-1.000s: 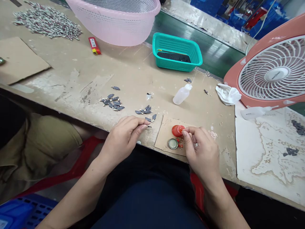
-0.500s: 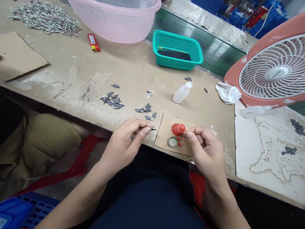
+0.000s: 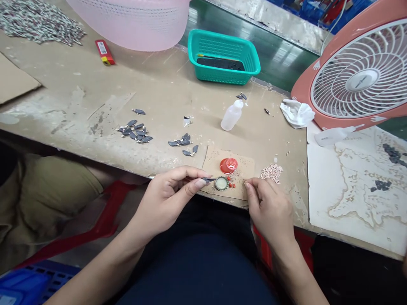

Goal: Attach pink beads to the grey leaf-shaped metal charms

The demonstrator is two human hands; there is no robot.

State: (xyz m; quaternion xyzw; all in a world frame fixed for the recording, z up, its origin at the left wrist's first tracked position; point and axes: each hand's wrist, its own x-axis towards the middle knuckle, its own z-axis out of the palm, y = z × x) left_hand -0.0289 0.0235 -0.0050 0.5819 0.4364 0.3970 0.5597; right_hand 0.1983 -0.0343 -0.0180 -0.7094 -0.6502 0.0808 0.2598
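My left hand (image 3: 170, 199) pinches a small dark leaf-shaped piece (image 3: 208, 180) between thumb and forefinger, just left of a bottle cap (image 3: 221, 183). The fingertips of my right hand (image 3: 271, 207) are pressed together over the right edge of a cardboard piece (image 3: 210, 163); anything between them is too small to name. On that cardboard stand a small red container (image 3: 228, 165) and the upturned cap, with several red bits (image 3: 231, 185) beside it. A pile of tiny pale beads (image 3: 271, 173) lies beyond my right hand. Groups of dark leaf pieces with pale beads (image 3: 136, 132) rest to the left.
A translucent squeeze bottle (image 3: 232, 115) stands behind the cardboard. Farther back are a green basket (image 3: 224, 78) holding a dark object, a pink basket (image 3: 136, 25) and a red lighter-like box (image 3: 104, 53). A fan (image 3: 359, 80) and white cloth (image 3: 297, 113) are at right. Someone's leg (image 3: 63, 186) shows at left.
My right hand has drawn back from the red container towards me, uncovering more of the bead pile. My left hand has come closer to the bottle cap, still holding the leaf piece. The view has shifted slightly.
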